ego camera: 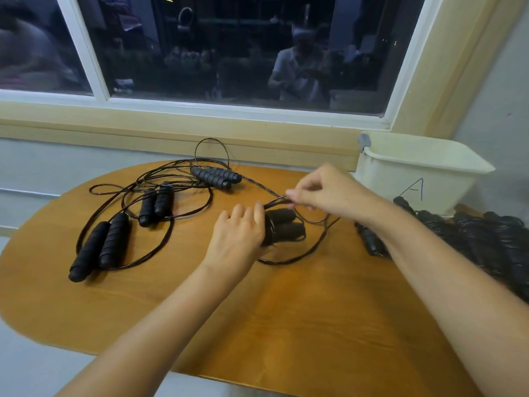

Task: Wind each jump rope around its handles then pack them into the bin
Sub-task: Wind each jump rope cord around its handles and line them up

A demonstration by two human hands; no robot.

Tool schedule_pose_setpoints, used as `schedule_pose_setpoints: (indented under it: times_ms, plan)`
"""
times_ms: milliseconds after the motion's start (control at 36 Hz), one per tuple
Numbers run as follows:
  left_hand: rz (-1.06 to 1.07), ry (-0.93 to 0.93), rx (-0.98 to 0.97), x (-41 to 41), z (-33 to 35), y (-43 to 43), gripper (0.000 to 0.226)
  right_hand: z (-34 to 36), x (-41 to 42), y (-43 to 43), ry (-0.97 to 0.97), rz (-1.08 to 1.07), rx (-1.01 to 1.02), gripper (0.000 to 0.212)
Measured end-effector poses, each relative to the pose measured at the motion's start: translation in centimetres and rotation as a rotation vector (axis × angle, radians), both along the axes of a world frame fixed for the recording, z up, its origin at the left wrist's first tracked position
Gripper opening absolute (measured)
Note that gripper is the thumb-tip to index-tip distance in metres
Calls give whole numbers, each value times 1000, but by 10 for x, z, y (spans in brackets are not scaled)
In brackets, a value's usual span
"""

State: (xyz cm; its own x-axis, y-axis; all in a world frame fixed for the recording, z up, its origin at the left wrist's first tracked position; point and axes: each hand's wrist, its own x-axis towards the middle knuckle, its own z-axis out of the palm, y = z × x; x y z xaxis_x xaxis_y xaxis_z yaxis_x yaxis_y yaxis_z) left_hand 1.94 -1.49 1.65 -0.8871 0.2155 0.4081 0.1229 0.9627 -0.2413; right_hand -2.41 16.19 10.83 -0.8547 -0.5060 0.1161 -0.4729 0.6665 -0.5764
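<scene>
Both bare forearms reach in from the near edge across the oval wooden counter (257, 325). The left hand (239, 233) lies palm down, its fingers curled round a pair of handles (286, 224) held side by side at the counter's middle. The right hand (326, 190) sits just above and to the right, wrist bent, thumb and fingers pinching the cord (259, 183) close over those handles. A slack loop trails on the wood beneath.

The handles are black ribbed foam cylinders; the cord is thin, dark and glossy.

Left of the hands I count three more pairs, a near pair (98, 247), a middle pair (156, 203) and a far pair (219, 177), their cords lying in tangled open loops. A heap of wound ropes (486, 239) lies at the right edge, too blurred for me to count. The bin (415, 173), one cream plastic tub marked A, stands at the far right corner under the window (229, 53).
</scene>
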Motion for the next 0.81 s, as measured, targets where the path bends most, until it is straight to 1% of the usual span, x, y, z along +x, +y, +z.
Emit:
schedule_pose_setpoints:
  times_ms: [83, 139, 194, 250, 306, 389, 472, 556, 667, 750, 806]
  plan:
    - [82, 14, 77, -1, 2, -5, 82, -22, 26, 5, 185, -32, 99, 29]
    - [93, 32, 129, -5, 1, -9, 80, -36, 38, 14, 221, -55, 82, 27]
    - [113, 27, 223, -8, 1, -14, 86, -51, 48, 20, 230, -73, 44, 24]
    - [118, 21, 338, -9, 1, -19, 95, -68, 56, 24, 261, -76, 22, 29]
    - [72, 8, 498, -8, 1, -20, 102, -86, 62, 24, 330, -54, -14, 32]
    - [-26, -4, 756, -6, 1, -16, 104, -106, 63, 21, 461, -30, -63, 34]
    - [-117, -54, 890, 0, 5, -12, 101, -119, 56, 19, 579, -40, -33, 35]
    - [-187, -85, 953, 7, 7, -6, 101, -127, 50, 16, 675, -36, 2, 34]
    - [-176, -50, 964, 9, 6, 1, 99, -135, 49, 7, 810, -14, 27, 27]
    - [-157, 8, 983, 7, 5, -2, 86, -137, 47, 8, 887, -44, 40, 24]
    - [-148, 29, 1010, 5, 4, -7, 75, -137, 42, 16, 904, -55, 72, 27]
